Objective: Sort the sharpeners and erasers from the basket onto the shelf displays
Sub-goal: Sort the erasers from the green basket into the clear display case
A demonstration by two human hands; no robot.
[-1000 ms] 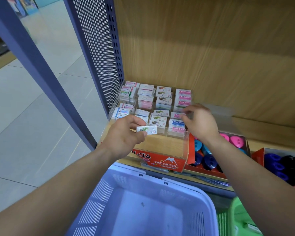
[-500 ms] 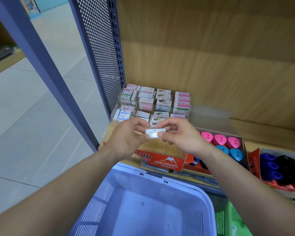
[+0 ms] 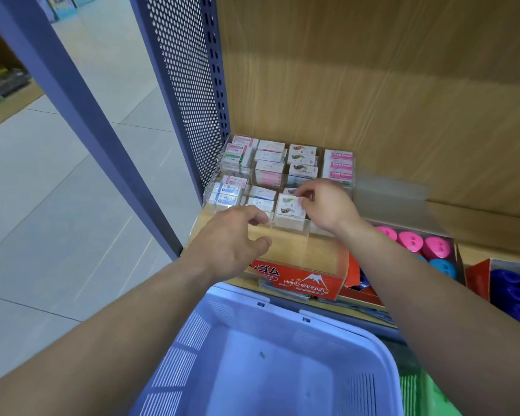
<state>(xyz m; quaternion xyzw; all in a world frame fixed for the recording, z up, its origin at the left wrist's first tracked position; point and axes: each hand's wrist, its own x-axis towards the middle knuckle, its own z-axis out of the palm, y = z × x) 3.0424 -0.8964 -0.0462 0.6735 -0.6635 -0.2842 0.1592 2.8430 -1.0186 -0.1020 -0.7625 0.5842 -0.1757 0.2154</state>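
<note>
The basket (image 3: 189,349) runs off the bottom edge; the right arm (image 3: 418,283) covers some sharpeners (image 3: 436,247).

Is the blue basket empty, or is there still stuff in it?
Looks empty: the basket shows only bare floor and a tiny dark speck. Its near end is out of view.

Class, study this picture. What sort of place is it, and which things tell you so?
Most likely a stationery shop: a clear display of boxed erasers labelled HARD ERASER, coloured sharpeners beside it on the shelf, and a shopping basket below.
</note>
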